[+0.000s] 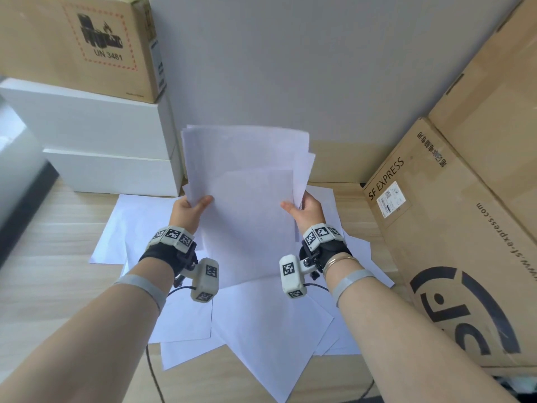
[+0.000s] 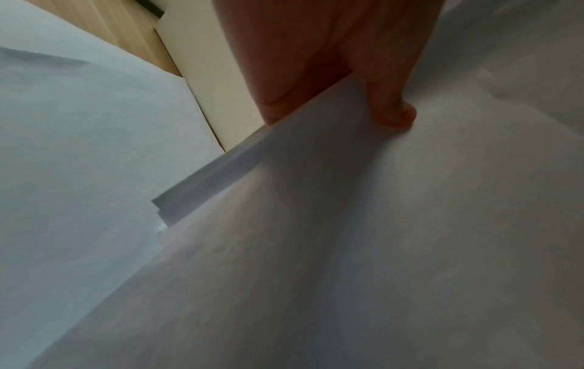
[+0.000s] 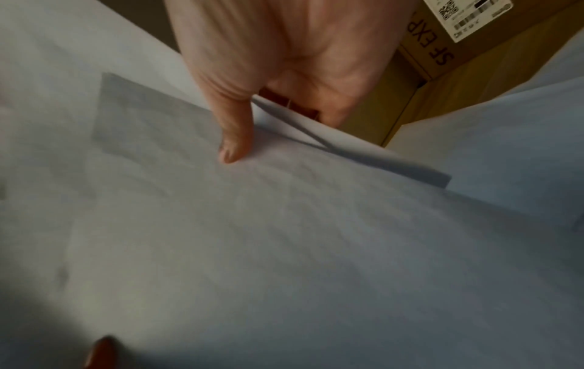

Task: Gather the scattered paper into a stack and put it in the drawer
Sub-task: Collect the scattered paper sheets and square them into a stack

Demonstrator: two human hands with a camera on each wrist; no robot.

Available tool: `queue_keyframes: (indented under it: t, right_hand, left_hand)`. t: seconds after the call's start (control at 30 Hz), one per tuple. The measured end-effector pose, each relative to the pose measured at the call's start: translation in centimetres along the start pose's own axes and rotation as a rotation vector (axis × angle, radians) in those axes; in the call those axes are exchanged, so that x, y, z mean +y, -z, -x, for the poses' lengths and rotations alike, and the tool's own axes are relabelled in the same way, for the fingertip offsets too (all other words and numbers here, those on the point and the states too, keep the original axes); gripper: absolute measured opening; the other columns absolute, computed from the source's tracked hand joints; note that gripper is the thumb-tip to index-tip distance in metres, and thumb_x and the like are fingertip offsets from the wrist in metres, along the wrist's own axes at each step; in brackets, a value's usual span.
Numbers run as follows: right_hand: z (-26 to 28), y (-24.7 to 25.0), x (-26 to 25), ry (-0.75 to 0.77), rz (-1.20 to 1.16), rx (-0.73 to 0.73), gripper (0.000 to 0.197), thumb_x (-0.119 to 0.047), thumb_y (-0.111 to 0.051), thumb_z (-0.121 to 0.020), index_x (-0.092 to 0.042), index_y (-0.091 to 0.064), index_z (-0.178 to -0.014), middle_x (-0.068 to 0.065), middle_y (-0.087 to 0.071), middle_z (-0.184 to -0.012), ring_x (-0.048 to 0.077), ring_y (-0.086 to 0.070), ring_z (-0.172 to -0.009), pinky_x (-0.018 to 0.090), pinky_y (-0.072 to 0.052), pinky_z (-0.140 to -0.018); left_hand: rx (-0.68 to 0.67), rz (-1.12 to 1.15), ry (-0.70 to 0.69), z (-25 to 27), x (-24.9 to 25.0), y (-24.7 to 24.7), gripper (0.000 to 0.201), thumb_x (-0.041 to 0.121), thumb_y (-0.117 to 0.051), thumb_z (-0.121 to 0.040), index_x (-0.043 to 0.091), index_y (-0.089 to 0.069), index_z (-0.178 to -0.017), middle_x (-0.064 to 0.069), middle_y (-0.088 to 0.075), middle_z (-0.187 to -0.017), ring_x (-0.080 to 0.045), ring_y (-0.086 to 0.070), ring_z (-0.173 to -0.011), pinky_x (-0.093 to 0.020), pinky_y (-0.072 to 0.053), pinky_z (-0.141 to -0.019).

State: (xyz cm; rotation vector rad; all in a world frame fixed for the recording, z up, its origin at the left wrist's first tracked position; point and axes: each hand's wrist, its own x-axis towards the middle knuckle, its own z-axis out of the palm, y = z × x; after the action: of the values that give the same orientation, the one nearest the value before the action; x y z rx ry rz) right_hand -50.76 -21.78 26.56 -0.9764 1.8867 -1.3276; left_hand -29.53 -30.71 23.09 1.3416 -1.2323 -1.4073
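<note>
Loose sheets (image 1: 261,330) lay on a wooden table (image 1: 58,286) between boxes (image 1: 465,228); left hand (image 1: 189,209) and right hand (image 1: 308,209) each pinched the raised stack (image 1: 247,184), thumbs in front.

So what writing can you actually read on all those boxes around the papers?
"UN 3481": cardboard box at top left, under a battery-and-flame sign in a red dashed frame.
"SF EXPRESS": side of the big cardboard carton on the right.
"www.sf-express.com": same carton, running along its face.
Chinese characters near that carton's top edge: not legible to me.
White shipping label with barcode: too small to read.
The papers: no print visible.
</note>
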Motion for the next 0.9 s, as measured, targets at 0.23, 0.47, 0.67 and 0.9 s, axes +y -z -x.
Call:
queue_keyframes:
  t: [0.23, 0.47, 0.67, 0.9]
  right_hand:
    - [0.8, -0.2, 0.7, -0.051, -0.057, 0.008, 0.027, 0.001, -0.059, -0.088, 0.006, -0.059, -0.115, 0.008, -0.062, -0.104, 0.014, -0.055, -0.095, -0.005, -0.042, -0.060]
    - [1.3, -0.6, 1.3, -0.193, -0.074, -0.020, 0.024, -0.001, -0.074, -0.076, 0.001, -0.065, -0.099, 0.006, -0.066, -0.091, 0.018, -0.062, -0.081, 0.030, -0.051, -0.084]
    - [1.2, -1.1, 2.2, -0.170, -0.051, 0.028, 0.025, -0.002, -0.069, -0.081, 0.011, -0.065, -0.103, 0.016, -0.067, -0.096, 0.017, -0.059, -0.087, 0.023, -0.049, -0.077]
    - [0.6, -0.9, 0.8, -0.152, -0.316, 0.046, 0.015, 0.001, -0.068, -0.081, -0.013, -0.063, -0.083, -0.001, -0.065, -0.082, 0.017, -0.063, -0.077, 0.028, -0.050, -0.080]
  left_hand:
    - [-0.027, 0.124, 0.015, 0.2, -0.5, 0.6, 0.010, 0.018, -0.061, -0.088, 0.011, -0.064, -0.094, -0.006, -0.065, -0.091, -0.027, -0.060, -0.097, -0.043, -0.048, -0.097]
    - [-0.064, 0.077, -0.014, 0.6, -0.4, 0.3, 0.028, 0.006, -0.072, -0.077, 0.018, -0.058, -0.098, 0.005, -0.064, -0.091, -0.015, -0.062, -0.085, -0.033, -0.048, -0.086]
    - [-0.064, 0.050, 0.018, 1.3, -1.2, 0.0, 0.036, -0.008, -0.066, -0.076, 0.014, -0.055, -0.102, -0.005, -0.062, -0.099, -0.023, -0.059, -0.091, -0.036, -0.047, -0.090]
    - [-0.072, 0.096, -0.012, 1.7, -1.5, 0.1, 0.028, 0.011, -0.062, -0.086, 0.011, -0.059, -0.114, -0.004, -0.065, -0.095, -0.024, -0.058, -0.096, -0.038, -0.047, -0.092]
